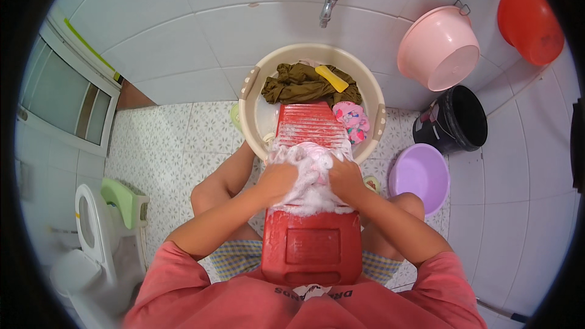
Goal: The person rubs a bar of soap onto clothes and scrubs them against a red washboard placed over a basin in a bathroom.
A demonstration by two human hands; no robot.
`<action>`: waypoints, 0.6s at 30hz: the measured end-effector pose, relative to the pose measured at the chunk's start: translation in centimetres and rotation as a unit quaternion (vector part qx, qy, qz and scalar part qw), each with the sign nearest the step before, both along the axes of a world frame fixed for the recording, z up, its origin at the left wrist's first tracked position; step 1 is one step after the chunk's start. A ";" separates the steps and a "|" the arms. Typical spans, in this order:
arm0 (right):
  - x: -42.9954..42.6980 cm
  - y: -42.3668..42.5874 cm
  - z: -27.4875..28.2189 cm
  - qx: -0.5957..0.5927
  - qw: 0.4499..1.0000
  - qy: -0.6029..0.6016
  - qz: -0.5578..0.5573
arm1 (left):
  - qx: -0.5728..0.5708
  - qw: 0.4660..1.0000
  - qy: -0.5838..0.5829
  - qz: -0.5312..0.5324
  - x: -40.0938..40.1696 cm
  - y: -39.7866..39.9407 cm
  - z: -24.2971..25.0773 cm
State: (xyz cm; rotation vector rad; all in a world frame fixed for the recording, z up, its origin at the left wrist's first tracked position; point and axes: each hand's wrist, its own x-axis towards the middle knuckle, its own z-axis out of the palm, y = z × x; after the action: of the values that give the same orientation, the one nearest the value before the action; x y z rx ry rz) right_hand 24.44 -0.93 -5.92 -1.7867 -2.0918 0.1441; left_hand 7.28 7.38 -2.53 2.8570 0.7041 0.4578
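A red plastic washboard (312, 240) slopes from my lap into a round beige basin (252, 116). Pink cloth (313, 147), thick with white suds, lies over the middle of its ridges. My left hand (279, 182) grips the cloth's left side, and my right hand (346, 180) has hold of the right side. Foam hides most of my fingertips. Beyond the board, an olive-green garment (292, 84) is bunched in the basin with a yellow bar (332, 78), perhaps soap, on top. A pink patterned cloth (352, 119) rests at the basin's right.
A metal tap (330, 4) juts from the tiled wall above the basin. On the right are a hanging pink bucket (441, 50), a red basin (530, 23), a black bucket (438, 121) and a purple basin (418, 178). A toilet (89, 228) and green stool (121, 198) stand left.
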 end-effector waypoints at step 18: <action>0.1 0.8 -0.3 0.061 0.994 -0.085 0.013 | -0.036 0.998 0.045 0.019 -0.8 1.1 -4.2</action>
State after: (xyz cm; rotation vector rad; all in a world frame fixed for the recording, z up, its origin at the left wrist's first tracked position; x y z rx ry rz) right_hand 24.51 -0.16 -6.27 -1.7542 -2.1895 -0.1301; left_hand 6.52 8.49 -6.78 2.8163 0.7753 0.3035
